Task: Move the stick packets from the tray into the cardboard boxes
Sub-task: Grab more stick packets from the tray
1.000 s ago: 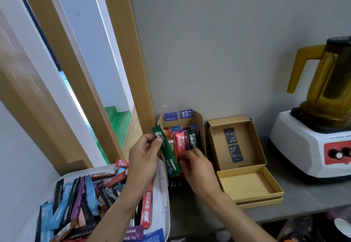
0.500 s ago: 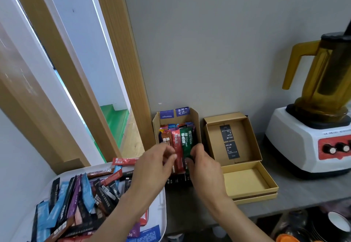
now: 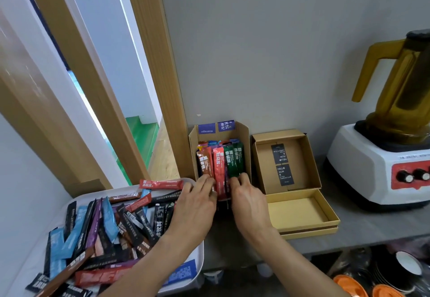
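The left hand (image 3: 197,201) is reaching past the tray's far corner, its fingers (image 3: 206,181) lying nearly straight and close together, pressing on the lower ends of the orange and red stick packets (image 3: 218,164) standing upright in the narrow cardboard box (image 3: 193,140) against the wall. The right hand (image 3: 249,201) is meeting it from the other side, fingers (image 3: 240,178) bent, tips touching the green packets' lower ends; whether they are pinching one cannot be told. More loose packets (image 3: 104,226) are lying heaped in the white tray (image 3: 199,259) on the counter (image 3: 372,222). A second cardboard box (image 3: 300,168) is sitting open just beside the first.
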The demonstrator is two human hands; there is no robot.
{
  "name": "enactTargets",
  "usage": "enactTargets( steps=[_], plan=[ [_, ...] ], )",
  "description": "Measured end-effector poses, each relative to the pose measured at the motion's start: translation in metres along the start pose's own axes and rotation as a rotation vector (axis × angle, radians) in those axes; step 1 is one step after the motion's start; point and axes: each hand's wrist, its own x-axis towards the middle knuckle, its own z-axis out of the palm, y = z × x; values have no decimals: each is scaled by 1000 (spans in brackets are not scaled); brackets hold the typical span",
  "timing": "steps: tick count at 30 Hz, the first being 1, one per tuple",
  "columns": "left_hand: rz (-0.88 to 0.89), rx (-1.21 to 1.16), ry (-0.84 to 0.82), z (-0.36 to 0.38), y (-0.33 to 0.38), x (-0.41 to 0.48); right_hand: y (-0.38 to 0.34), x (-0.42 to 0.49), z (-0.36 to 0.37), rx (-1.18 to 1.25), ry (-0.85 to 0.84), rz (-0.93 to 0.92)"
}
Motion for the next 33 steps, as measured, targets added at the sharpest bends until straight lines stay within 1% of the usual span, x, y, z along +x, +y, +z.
enactTargets(
  steps=[3,10,12,14,16,20,23,26,27,29,33],
  plan=[
    [31,-39,20,0,-6,-3,-2,2,-2,15,-4,1],
    [141,-163,166,0,-21,-12,1,2,-4,162,38,-8],
    [157,-240,227,-4,-27,-18,0,2,-8,246,64,-10],
    [124,-388,277,-11,-37,-29,-4,2,-14,329,97,-25],
    [18,-493,281,-17,-54,-45,-13,0,-19,373,115,-44],
    [-318,-626,268,-23,-111,-82,-53,3,-26,463,80,-89],
    [-590,-607,229,-24,-159,-111,-98,17,-17,448,5,-203],
    [-784,-523,176,-16,-203,-138,-140,48,18,313,-147,-313],
    [-836,-506,138,-12,-219,-149,-156,59,34,252,-205,-324],
    [-840,-519,66,1,-233,-146,-154,86,55,130,-296,-257],
    [-862,-548,-88,14,-250,-162,-162,110,85,66,-416,-209]
  ],
)
